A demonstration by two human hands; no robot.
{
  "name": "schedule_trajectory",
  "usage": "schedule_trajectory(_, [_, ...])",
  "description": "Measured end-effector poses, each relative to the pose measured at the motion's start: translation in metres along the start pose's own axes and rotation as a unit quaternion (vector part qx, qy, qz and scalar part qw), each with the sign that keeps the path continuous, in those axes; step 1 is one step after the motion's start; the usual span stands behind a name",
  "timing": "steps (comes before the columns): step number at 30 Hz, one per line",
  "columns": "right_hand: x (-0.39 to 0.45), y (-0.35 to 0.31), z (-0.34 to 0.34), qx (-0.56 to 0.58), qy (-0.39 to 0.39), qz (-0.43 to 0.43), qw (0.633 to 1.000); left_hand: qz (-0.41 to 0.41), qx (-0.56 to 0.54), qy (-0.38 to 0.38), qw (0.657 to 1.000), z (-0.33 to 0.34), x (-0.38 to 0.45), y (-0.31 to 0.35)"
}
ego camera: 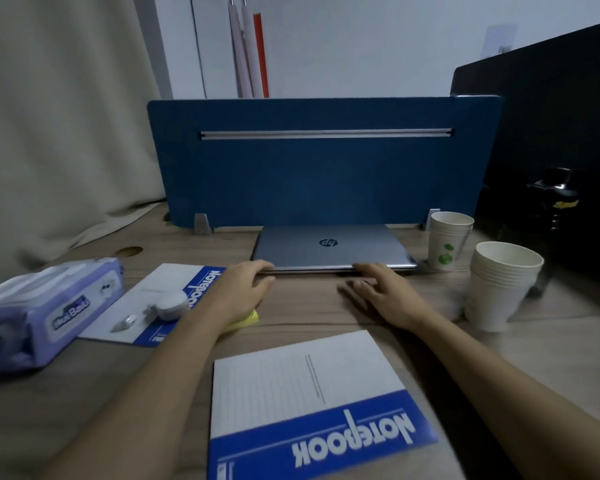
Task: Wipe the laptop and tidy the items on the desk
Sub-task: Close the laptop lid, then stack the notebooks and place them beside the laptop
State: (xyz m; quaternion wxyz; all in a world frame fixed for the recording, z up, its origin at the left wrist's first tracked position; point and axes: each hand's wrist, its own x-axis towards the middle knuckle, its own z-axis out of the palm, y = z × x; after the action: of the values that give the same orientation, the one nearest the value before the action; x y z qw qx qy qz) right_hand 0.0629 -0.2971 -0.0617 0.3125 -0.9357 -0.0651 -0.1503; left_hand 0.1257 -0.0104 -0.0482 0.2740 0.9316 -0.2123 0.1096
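Observation:
A closed silver laptop (333, 245) lies flat at the back of the wooden desk (302, 306), against a blue divider panel. My left hand (239, 289) touches the laptop's front left edge, fingers curled at the rim. My right hand (378, 292) rests flat on the desk with fingertips at the front right edge. A purple pack of wet wipes (45, 310) sits at the left. One blue-and-white notebook (312, 407) lies near me, another notebook (153, 303) lies under my left forearm. Neither hand holds anything loose.
Two stacks of paper cups (449, 239) (499, 285) stand at the right. A small white round case (170, 304) rests on the far notebook. A yellow sticky pad (246, 320) peeks from under my left wrist. A dark monitor (551, 133) stands at the far right.

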Motion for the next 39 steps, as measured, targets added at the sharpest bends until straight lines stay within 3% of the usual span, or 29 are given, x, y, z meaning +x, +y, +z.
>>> schedule_trajectory(9, [-0.063, -0.034, -0.014, 0.116, -0.126, 0.013, 0.985, 0.004, -0.054, -0.024, 0.998, -0.017, -0.085, 0.020])
schedule_trajectory(13, [-0.087, -0.052, -0.019, 0.022, -0.187, 0.006, 0.982, -0.004, -0.052, -0.115, 0.992, -0.022, -0.126, 0.031])
schedule_trajectory(18, [-0.105, -0.079, -0.022, -0.090, -0.227, -0.015, 0.970, -0.042, 0.046, -0.095, 0.994, -0.027, -0.158, 0.036])
schedule_trajectory(23, [-0.109, -0.112, -0.022, -0.138, -0.289, 0.065, 0.945, -0.067, 0.024, -0.063, 0.995, -0.031, -0.171, 0.033])
schedule_trajectory(26, [-0.108, -0.124, -0.019, -0.168, -0.317, 0.062, 0.931, -0.078, 0.021, -0.062, 0.995, -0.032, -0.177, 0.030])
schedule_trajectory(30, [-0.107, -0.128, -0.010, -0.142, -0.249, 0.032, 0.957, -0.086, 0.015, -0.065, 0.994, -0.037, -0.176, 0.025])
schedule_trajectory(33, [-0.105, -0.121, -0.001, -0.063, -0.179, 0.017, 0.982, -0.118, -0.134, -0.039, 0.983, -0.047, -0.174, 0.017])
schedule_trajectory(35, [-0.103, -0.113, 0.006, -0.005, -0.135, 0.029, 0.990, -0.110, -0.211, 0.021, 0.971, -0.053, -0.173, 0.009])
schedule_trajectory(37, [-0.096, -0.104, 0.015, 0.048, -0.065, 0.048, 0.996, -0.089, -0.195, 0.096, 0.972, -0.059, -0.169, -0.005])
schedule_trajectory(39, [-0.086, -0.095, 0.023, 0.126, 0.002, 0.076, 0.989, -0.077, -0.109, 0.145, 0.980, -0.064, -0.163, -0.022])
